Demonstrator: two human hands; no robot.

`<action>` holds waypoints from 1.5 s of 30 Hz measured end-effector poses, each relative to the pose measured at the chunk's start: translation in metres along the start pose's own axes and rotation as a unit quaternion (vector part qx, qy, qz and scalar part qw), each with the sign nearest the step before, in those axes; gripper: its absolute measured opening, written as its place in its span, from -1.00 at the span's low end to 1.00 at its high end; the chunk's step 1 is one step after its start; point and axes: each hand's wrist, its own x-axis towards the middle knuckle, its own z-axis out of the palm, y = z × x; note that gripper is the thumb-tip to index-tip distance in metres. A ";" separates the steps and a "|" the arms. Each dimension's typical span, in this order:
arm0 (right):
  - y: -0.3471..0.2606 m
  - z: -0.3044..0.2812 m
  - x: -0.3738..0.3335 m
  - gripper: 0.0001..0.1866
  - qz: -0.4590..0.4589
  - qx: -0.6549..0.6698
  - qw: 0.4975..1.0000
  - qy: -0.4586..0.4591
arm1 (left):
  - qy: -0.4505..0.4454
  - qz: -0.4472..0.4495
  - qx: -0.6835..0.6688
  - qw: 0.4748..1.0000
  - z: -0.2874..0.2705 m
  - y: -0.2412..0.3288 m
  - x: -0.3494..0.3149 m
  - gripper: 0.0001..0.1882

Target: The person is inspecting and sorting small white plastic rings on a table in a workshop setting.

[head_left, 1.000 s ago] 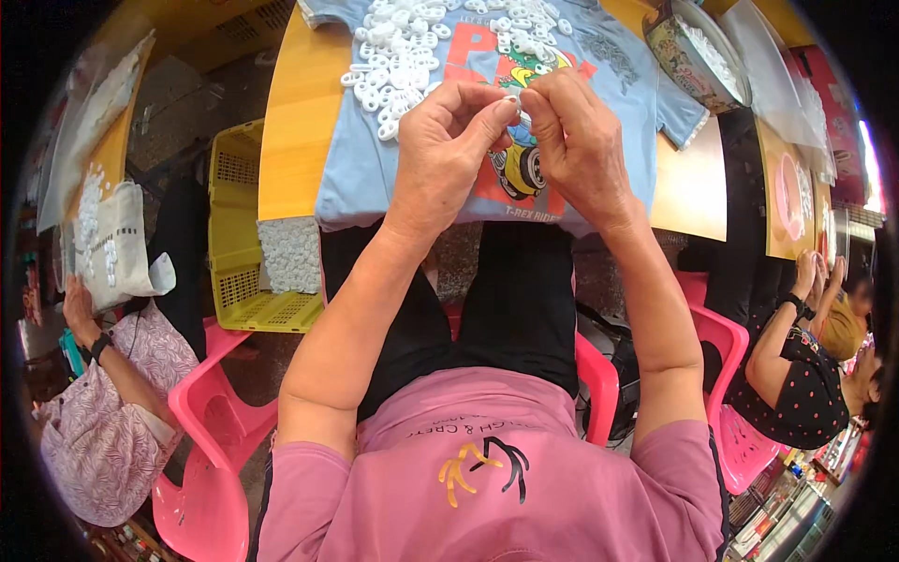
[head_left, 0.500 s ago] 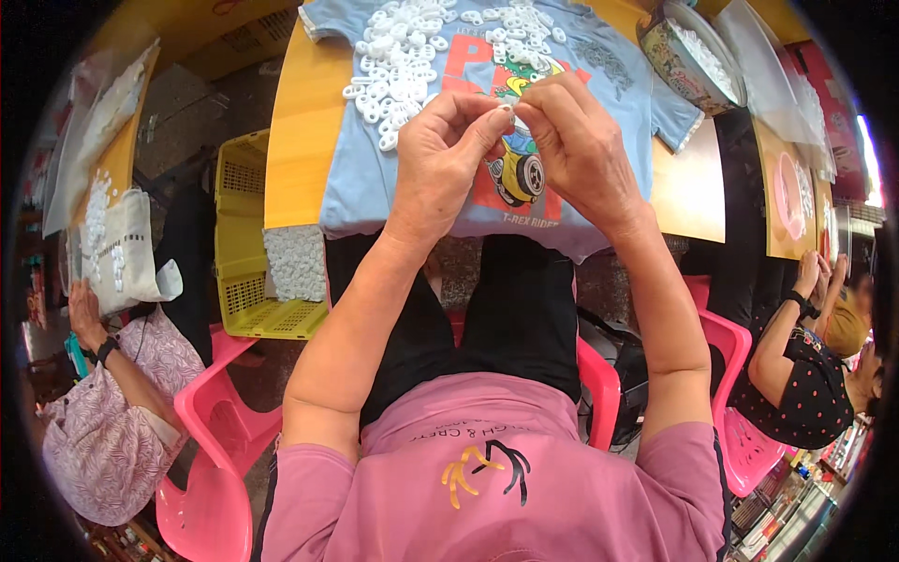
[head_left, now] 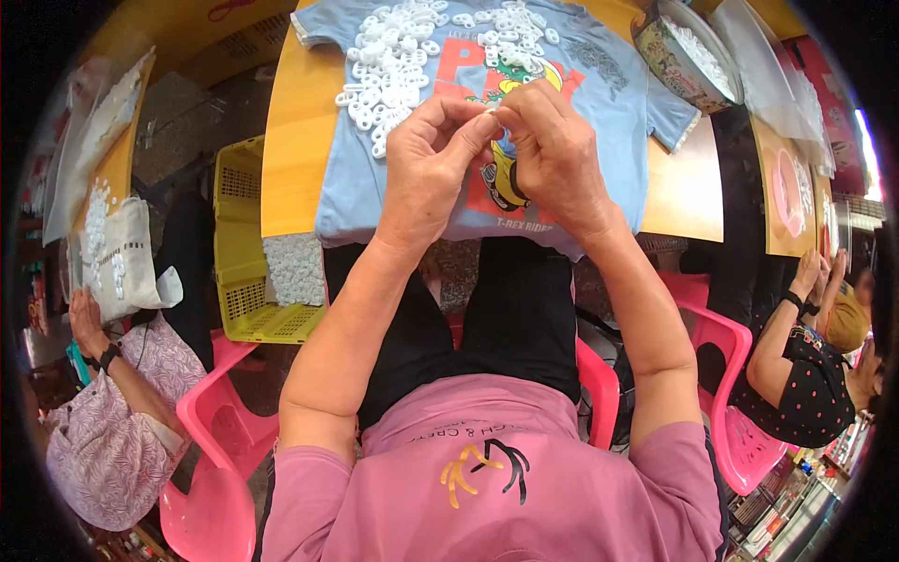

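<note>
My left hand (head_left: pixel 429 164) and my right hand (head_left: pixel 554 150) meet fingertip to fingertip above a light blue T-shirt (head_left: pixel 375 192) spread over a wooden table (head_left: pixel 290 150). Together they pinch a small white plastic piece (head_left: pixel 491 111), mostly hidden by the fingers. A heap of several white plastic rings (head_left: pixel 398 56) lies on the shirt beyond my hands.
A yellow crate (head_left: pixel 245 272) with white pieces stands at the table's left edge. A round tin (head_left: pixel 682 58) of white pieces sits at the far right. Pink chairs (head_left: pixel 220 450) surround me. One person sits at the left (head_left: pixel 112 440), another at the right (head_left: pixel 805 375).
My hands stay pinched together on the small piece, with only slight finger movement. The view has shifted a little.
</note>
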 end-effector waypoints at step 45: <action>-0.039 0.057 0.096 -0.87 -0.146 -0.156 0.891 -0.401 | -0.020 0.216 0.360 0.908 0.014 -0.023 -0.013 -0.65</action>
